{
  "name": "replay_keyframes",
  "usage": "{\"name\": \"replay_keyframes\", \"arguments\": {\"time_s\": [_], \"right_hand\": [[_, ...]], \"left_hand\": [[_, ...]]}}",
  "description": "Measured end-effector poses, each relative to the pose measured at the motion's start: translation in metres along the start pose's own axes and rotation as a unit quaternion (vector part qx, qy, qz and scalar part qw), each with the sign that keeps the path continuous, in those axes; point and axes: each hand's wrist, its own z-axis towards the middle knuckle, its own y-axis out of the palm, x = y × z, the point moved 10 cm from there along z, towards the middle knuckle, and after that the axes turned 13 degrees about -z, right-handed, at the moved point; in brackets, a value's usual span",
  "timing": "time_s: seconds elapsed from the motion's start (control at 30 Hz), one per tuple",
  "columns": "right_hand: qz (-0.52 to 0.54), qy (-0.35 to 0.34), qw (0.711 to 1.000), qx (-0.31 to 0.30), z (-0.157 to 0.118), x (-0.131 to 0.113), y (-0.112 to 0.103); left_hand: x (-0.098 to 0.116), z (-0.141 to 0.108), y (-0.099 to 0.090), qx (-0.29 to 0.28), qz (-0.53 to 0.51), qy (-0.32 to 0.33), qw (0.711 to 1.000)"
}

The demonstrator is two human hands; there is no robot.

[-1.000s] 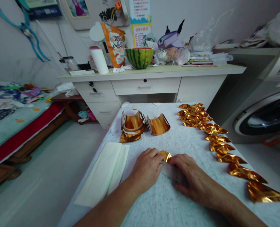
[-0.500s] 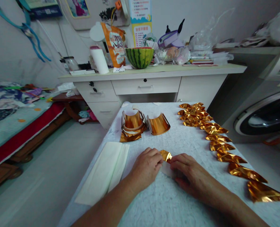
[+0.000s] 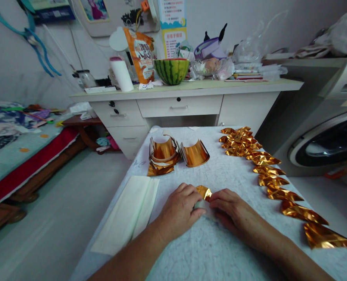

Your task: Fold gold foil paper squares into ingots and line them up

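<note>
Between my hands is a small piece of gold foil paper (image 3: 204,192), its pale underside showing nearer me. My left hand (image 3: 182,210) pinches its left side, the thumb lying across the pale part. On the right side, the curled fingers of my right hand (image 3: 230,208) hold the foil. Beyond my hands lie curled gold sheets, a stacked bundle (image 3: 163,153) and a single curved piece (image 3: 195,153). Flat pale paper (image 3: 122,212) rests left of my left hand. Several twisted gold foil pieces (image 3: 271,180) form a row along the table's right side.
The table (image 3: 208,253) has a light cloth. Behind it a white desk (image 3: 179,105) holds a watermelon half (image 3: 171,71), an orange pouch (image 3: 141,54) and a paper roll (image 3: 122,74). A washing machine (image 3: 322,101) stands right, a bed (image 3: 29,152) left.
My left thumb has extended to the right over the pale side of the foil piece. My right hand has barely shifted. The whole view has moved slightly.
</note>
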Motion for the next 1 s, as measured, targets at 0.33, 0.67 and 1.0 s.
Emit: {"name": "replay_keyframes", "arguments": {"time_s": [0.33, 0.67, 1.0], "right_hand": [[0.035, -0.005, 0.999, -0.016, -0.007, -0.003, -0.006], [-0.010, -0.005, 1.000, -0.003, -0.002, -0.004, 0.001], [0.019, -0.004, 1.000, 0.016, 0.003, -0.001, -0.001]], "left_hand": [[0.005, -0.004, 0.010, -0.008, -0.041, 0.003, 0.999], [0.009, -0.004, 0.012, -0.008, -0.034, 0.009, 0.999], [0.012, -0.001, 0.014, -0.009, -0.006, 0.021, 1.000]]}}
